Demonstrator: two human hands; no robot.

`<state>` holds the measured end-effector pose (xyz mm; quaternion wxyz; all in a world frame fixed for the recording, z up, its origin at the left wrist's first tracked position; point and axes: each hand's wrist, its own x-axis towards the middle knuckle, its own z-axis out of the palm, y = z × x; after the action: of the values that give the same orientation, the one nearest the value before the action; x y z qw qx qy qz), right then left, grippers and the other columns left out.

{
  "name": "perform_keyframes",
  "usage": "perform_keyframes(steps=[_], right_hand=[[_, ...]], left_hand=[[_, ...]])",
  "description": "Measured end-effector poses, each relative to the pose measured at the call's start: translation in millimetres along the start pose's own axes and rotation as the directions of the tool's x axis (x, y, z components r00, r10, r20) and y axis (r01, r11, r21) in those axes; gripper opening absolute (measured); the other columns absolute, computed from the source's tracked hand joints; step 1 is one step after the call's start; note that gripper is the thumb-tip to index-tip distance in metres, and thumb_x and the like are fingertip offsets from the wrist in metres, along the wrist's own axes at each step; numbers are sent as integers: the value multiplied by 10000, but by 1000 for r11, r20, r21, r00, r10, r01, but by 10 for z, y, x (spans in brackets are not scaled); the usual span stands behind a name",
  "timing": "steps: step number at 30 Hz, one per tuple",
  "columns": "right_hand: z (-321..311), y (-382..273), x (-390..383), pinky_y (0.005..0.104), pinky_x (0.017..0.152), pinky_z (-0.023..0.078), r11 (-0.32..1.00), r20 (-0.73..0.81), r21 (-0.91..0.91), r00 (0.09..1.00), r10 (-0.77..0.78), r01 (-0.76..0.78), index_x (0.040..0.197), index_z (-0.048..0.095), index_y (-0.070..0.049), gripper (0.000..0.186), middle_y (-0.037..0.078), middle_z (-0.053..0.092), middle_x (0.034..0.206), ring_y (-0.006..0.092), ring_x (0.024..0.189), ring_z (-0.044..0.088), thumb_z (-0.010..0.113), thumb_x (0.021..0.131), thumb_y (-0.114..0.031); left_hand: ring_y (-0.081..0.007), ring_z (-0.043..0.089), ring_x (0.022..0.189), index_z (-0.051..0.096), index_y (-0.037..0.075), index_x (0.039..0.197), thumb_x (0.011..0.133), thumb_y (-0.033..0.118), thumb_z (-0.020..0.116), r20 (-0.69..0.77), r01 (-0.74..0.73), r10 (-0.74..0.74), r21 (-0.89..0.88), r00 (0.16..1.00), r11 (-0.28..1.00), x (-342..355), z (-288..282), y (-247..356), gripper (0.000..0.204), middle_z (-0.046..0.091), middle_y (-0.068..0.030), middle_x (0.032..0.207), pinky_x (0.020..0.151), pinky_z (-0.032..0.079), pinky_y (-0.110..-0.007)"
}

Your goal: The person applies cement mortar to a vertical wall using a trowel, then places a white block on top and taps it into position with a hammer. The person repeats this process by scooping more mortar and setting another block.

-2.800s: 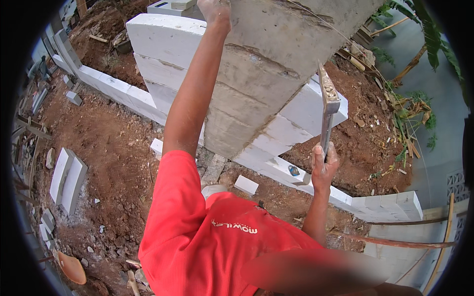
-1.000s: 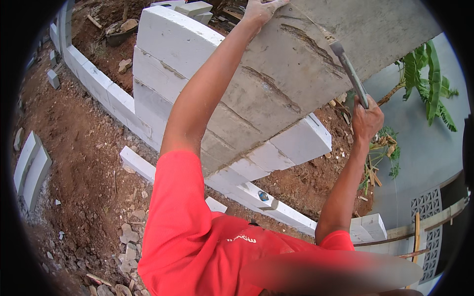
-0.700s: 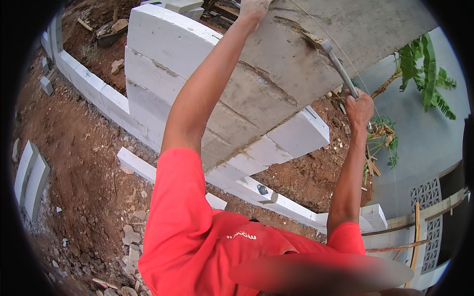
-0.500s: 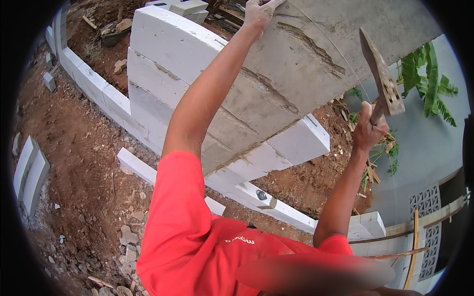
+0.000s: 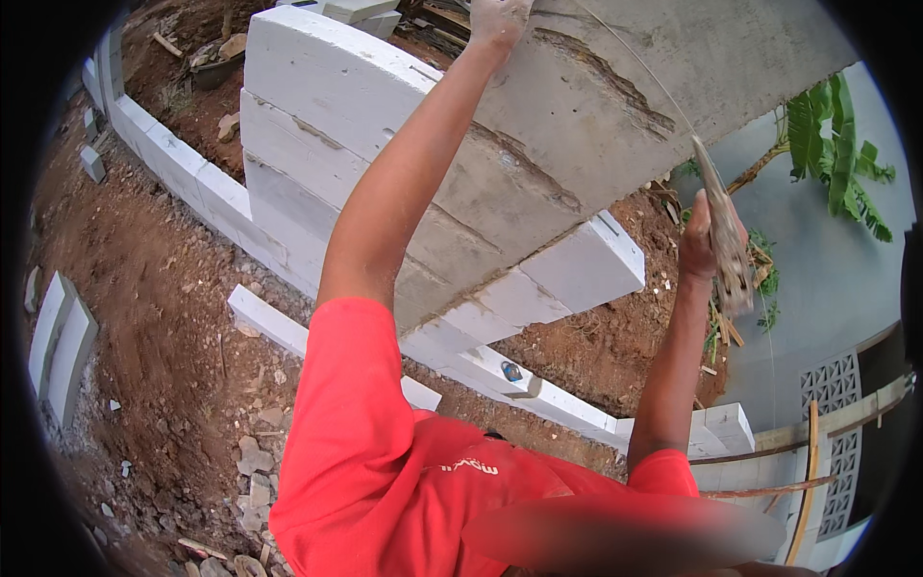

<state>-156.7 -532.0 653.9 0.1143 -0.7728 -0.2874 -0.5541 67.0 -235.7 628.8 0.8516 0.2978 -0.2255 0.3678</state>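
Note:
At the top edge my left hand (image 5: 498,21), dusted with pale powder, lies against the grey concrete column (image 5: 615,159); its fingers run out of the picture. My right hand (image 5: 698,242) is closed around a worn, mortar-crusted hammer (image 5: 733,264), whose head is smeared by motion and whose handle is mostly hidden. The hammer head has a pointed upper end and a blocky lower one. It hangs to the right of the column. A thin string (image 5: 642,63) slants down across the column's face toward the hammer. Rough gouges score that face.
White block walling (image 5: 317,72) joins the column on the left, and more white blocks (image 5: 586,269) on the right. A small blue-and-dark object (image 5: 511,371) sits on a low block course. Loose blocks (image 5: 62,337) and rubble (image 5: 252,471) lie on the soil. Banana leaves (image 5: 836,144) hang before a grey wall.
The hammer has swung downward, its pointed end dropping, and my right hand has shifted slightly left. My left hand has slid a little upward out of the picture.

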Motion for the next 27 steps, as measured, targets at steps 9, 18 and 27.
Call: perform_keyframes(steps=[9, 18, 27], right_hand=[[-65, -11, -94, 334, 555, 379, 982, -182, 105, 968, 174, -157, 723, 520, 7, 307, 42, 468, 599, 103, 583, 453, 687, 920, -159], [-129, 52, -208, 349, 578, 417, 854, -2, -450, 957, 292, -261, 772, 627, -21, 247, 81, 519, 628, 151, 581, 491, 702, 932, -194], [-277, 295, -333, 379, 560, 447, 764, 94, -590, 918, 385, -260, 760, 684, 3, 204, 136, 678, 679, 228, 575, 590, 724, 910, -129]], left_hand=[[-36, 592, 827, 757, 62, 1063, 991, 190, 743, -3, 8, -8, 56, 1000, 998, 74, -100, -96, 148, 709, 37, 917, 737, 469, -209], [-34, 591, 830, 750, 54, 1070, 995, 187, 738, 16, -10, 8, 112, 1000, 994, -3, -145, -168, 153, 707, 39, 913, 753, 481, -219], [-34, 590, 837, 740, 53, 1041, 998, 197, 738, 8, -7, 7, 77, 1000, 997, 67, -79, -131, 150, 703, 36, 913, 754, 477, -214]])
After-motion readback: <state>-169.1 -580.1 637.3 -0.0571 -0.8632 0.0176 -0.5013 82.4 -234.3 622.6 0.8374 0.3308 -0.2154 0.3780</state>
